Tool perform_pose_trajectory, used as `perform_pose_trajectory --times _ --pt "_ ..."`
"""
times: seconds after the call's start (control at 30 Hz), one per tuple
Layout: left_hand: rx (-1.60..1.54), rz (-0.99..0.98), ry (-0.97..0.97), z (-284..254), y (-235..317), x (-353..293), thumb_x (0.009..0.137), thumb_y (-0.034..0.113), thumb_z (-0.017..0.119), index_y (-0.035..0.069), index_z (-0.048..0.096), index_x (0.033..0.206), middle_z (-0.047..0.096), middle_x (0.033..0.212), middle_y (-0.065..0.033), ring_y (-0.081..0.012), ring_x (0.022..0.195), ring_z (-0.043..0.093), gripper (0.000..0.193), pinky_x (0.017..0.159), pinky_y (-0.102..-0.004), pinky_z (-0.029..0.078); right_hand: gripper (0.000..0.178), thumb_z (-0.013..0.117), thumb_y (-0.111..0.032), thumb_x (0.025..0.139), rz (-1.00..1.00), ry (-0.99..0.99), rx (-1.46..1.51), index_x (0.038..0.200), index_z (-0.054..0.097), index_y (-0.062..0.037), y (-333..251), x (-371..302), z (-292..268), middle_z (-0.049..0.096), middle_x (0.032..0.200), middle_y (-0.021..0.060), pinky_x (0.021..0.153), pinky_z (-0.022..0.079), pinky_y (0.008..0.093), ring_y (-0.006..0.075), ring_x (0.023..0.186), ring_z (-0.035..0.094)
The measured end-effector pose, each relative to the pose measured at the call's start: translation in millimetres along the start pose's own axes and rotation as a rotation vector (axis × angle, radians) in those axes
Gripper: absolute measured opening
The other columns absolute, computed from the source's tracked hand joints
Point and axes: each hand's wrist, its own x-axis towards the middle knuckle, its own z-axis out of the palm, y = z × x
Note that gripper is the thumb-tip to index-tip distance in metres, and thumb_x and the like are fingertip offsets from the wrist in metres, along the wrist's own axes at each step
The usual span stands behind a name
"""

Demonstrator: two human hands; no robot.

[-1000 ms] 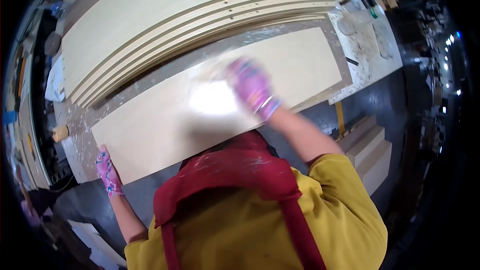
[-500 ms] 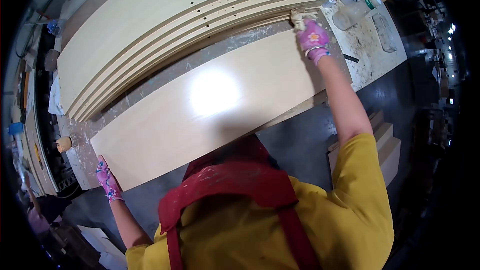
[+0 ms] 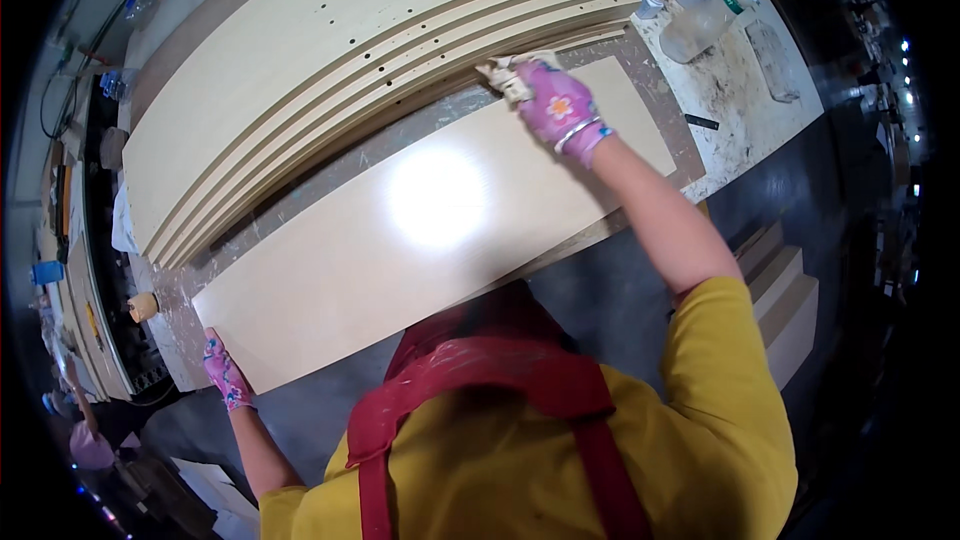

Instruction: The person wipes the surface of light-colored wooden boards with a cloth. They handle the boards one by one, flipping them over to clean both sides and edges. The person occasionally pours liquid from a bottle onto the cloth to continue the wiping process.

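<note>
A long pale wooden board lies flat before me, a bright glare on its middle. In a pink flowered glove, my left hand grips the board's left end at the near corner; part of its fingers is hidden. My right hand, also in a pink flowered glove, is closed round a crumpled cream cloth. The cloth is at the board's far edge, right of the middle. Just beyond that edge rises a stack of similar pale panels with small drilled holes.
Plastic bottles and a clear flat block stand on a stained white surface at the right. An orange-tan roll sits left of the board. More boards lie low at the right. Another person is at the far left.
My right hand has moved left with the cloth, along the board's far edge from its right end. My left hand stays at the left end. The whole view has shifted slightly.
</note>
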Motion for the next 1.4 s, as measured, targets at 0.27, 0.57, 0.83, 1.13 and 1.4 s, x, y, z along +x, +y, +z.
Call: perform_pose_trajectory --times 0.27,0.57,0.83,1.13,1.4 --pt "0.014 -0.026 -0.016 11.6 11.3 5.4 0.101 0.043 0.042 -0.003 0.065 0.099 0.065 0.083 -0.0044 -0.0120 0.071 0.059 0.051 0.064 -0.0279 0.049 0.028 0.060 -0.022 0.083 -0.136 0.307 0.068 0.107 0.055 -0.0080 40.9 -11.8 38.7 0.064 0.093 0.0182 0.073 0.053 0.0431 0.0340 0.085 0.065" --pt "0.041 0.005 -0.024 10.8 12.4 -2.9 0.100 0.044 0.043 -0.004 0.065 0.098 0.064 0.083 -0.0054 -0.0127 0.072 0.059 0.052 0.064 -0.0286 0.049 0.024 0.058 -0.021 0.085 0.335 0.136 -0.101 0.104 0.061 -0.0067 110.1 20.2 -20.2 0.066 0.094 0.0194 0.079 0.052 0.0437 0.0340 0.086 0.065" --pt "-0.004 -0.011 0.008 17.0 24.3 -13.0 0.100 0.042 0.043 -0.004 0.064 0.102 0.065 0.086 -0.0061 -0.0129 0.072 0.060 0.050 0.063 -0.0281 0.050 0.020 0.059 -0.019 0.082 0.286 0.081 -0.118 0.099 0.064 -0.0072 107.9 31.4 -25.4 0.066 0.095 0.0208 0.078 0.051 0.0440 0.0359 0.086 0.065" --pt "0.005 -0.016 -0.008 10.5 15.0 -3.8 0.101 0.039 0.044 -0.002 0.065 0.100 0.064 0.084 -0.0041 -0.0116 0.071 0.058 0.046 0.063 -0.0279 0.049 0.025 0.055 -0.017 0.085 0.103 0.024 0.207 0.109 0.061 -0.0105 44.1 3.1 28.1 0.066 0.091 0.0188 0.070 0.053 0.0450 0.0351 0.080 0.065" --pt "-0.041 -0.070 -0.014 18.7 25.1 -12.1 0.099 0.042 0.046 -0.003 0.065 0.096 0.064 0.084 -0.0050 -0.0121 0.068 0.057 0.048 0.062 -0.0281 0.048 0.023 0.060 -0.016 0.084 -0.007 0.025 0.188 0.105 0.059 -0.0088 -5.4 0.1 22.3 0.067 0.089 0.0177 0.073 0.053 0.0426 0.0312 0.082 0.066"
